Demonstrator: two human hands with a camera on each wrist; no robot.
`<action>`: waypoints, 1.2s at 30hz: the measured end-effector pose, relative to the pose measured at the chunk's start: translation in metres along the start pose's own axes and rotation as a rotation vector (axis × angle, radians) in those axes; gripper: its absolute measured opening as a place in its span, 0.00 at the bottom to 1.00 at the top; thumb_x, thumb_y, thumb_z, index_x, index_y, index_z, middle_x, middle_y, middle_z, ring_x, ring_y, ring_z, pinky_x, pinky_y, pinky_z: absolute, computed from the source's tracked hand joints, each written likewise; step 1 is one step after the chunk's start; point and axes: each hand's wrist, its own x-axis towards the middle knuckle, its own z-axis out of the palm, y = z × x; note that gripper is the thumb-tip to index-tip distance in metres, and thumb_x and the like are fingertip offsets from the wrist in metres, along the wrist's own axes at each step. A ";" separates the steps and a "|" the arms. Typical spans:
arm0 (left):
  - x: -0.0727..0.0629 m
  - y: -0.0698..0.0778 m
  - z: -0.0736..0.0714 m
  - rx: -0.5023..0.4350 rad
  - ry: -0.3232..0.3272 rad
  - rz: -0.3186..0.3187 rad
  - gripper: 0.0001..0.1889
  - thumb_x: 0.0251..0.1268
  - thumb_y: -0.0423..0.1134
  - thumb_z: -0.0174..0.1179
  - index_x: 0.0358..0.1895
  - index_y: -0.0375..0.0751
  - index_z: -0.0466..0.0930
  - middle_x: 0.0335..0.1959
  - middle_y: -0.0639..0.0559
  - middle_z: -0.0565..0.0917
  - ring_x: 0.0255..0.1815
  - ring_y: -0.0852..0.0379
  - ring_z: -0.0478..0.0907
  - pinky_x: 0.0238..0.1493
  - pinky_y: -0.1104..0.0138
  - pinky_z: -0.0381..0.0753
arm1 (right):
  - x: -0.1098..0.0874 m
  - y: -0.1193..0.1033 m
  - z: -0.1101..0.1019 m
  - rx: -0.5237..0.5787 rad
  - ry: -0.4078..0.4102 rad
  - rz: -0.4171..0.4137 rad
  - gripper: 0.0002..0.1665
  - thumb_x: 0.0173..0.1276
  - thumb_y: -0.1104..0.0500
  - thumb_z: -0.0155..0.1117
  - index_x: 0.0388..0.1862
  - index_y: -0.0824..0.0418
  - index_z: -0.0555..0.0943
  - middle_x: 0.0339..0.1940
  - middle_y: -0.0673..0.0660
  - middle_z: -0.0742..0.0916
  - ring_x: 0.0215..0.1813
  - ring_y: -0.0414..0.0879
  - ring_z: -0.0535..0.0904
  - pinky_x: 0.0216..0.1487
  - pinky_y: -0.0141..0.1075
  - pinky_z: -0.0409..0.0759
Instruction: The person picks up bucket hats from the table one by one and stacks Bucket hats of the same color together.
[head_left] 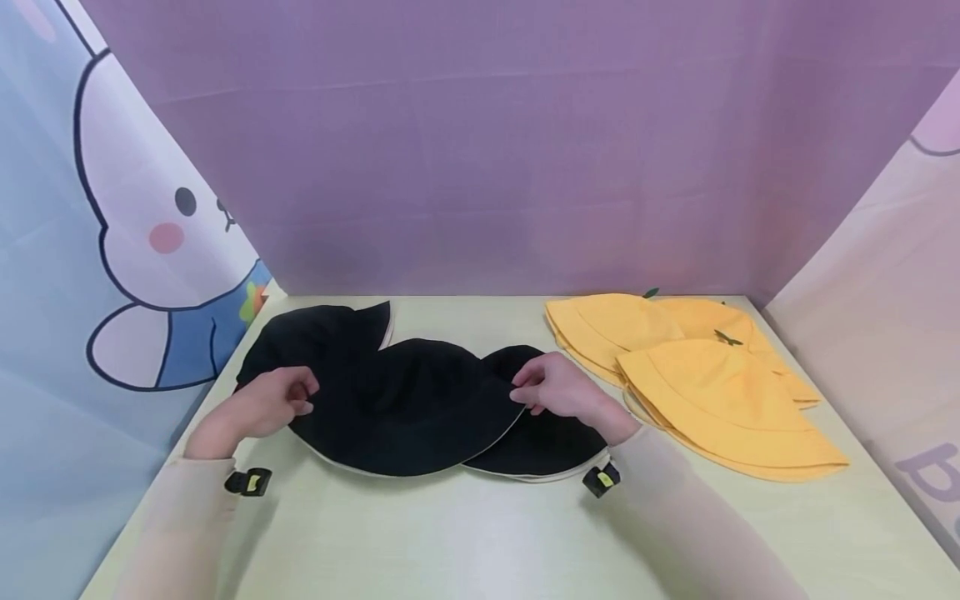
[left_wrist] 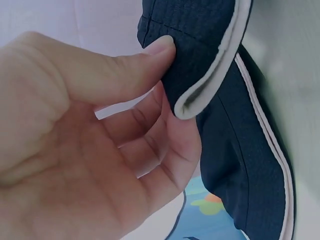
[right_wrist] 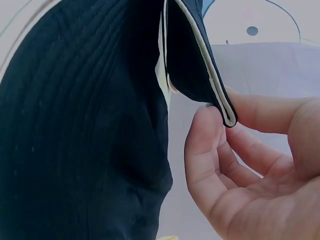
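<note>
A folded black bucket hat (head_left: 420,408) with pale edging is held up by both hands in the middle of the table, its brim towards the person. My left hand (head_left: 273,400) pinches one brim corner between thumb and fingers; the left wrist view shows that folded corner (left_wrist: 205,55) close. At the opposite corner (right_wrist: 217,95), my right hand (head_left: 562,387) pinches the brim. Behind on the left lies another black hat (head_left: 307,333), partly covered by the held one. A third black hat (head_left: 551,446) lies at the right, below the right hand and overlapped by the held hat.
Several folded yellow hats (head_left: 720,400) with small green leaves lie overlapping on the table's right side. The pale table (head_left: 465,542) is bounded by a purple cloth (head_left: 480,167) at the back and printed cloths at both sides.
</note>
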 end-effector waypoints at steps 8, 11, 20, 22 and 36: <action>0.005 0.014 0.001 -0.007 -0.001 0.032 0.08 0.65 0.23 0.59 0.45 0.34 0.76 0.34 0.49 0.78 0.36 0.51 0.74 0.40 0.56 0.74 | -0.007 0.004 -0.014 -0.010 0.004 0.006 0.11 0.67 0.67 0.69 0.45 0.71 0.84 0.35 0.58 0.87 0.33 0.51 0.85 0.37 0.41 0.86; 0.009 0.020 0.003 -0.005 0.002 0.037 0.08 0.66 0.24 0.59 0.45 0.35 0.76 0.34 0.49 0.78 0.36 0.51 0.74 0.41 0.56 0.74 | -0.010 0.005 -0.020 -0.020 0.007 0.001 0.11 0.67 0.66 0.69 0.46 0.72 0.84 0.35 0.58 0.87 0.34 0.53 0.86 0.38 0.41 0.86; 0.020 0.035 0.011 0.009 0.001 0.074 0.07 0.65 0.24 0.59 0.43 0.37 0.77 0.32 0.51 0.79 0.36 0.52 0.75 0.43 0.56 0.74 | -0.023 0.008 -0.039 -0.043 0.016 0.008 0.13 0.68 0.65 0.69 0.48 0.72 0.83 0.36 0.58 0.88 0.33 0.48 0.85 0.39 0.41 0.86; 0.022 0.038 0.013 0.018 0.004 0.092 0.07 0.65 0.25 0.61 0.43 0.38 0.77 0.32 0.52 0.79 0.35 0.53 0.74 0.43 0.56 0.74 | -0.025 0.010 -0.042 -0.045 0.016 0.015 0.13 0.68 0.65 0.69 0.48 0.72 0.83 0.36 0.58 0.88 0.33 0.48 0.85 0.39 0.41 0.86; 0.038 0.066 0.024 0.027 -0.015 0.152 0.07 0.65 0.25 0.60 0.41 0.38 0.76 0.30 0.53 0.79 0.33 0.54 0.75 0.42 0.58 0.74 | -0.043 0.020 -0.073 -0.052 0.046 0.056 0.15 0.69 0.64 0.68 0.51 0.72 0.83 0.38 0.59 0.87 0.36 0.51 0.84 0.41 0.41 0.85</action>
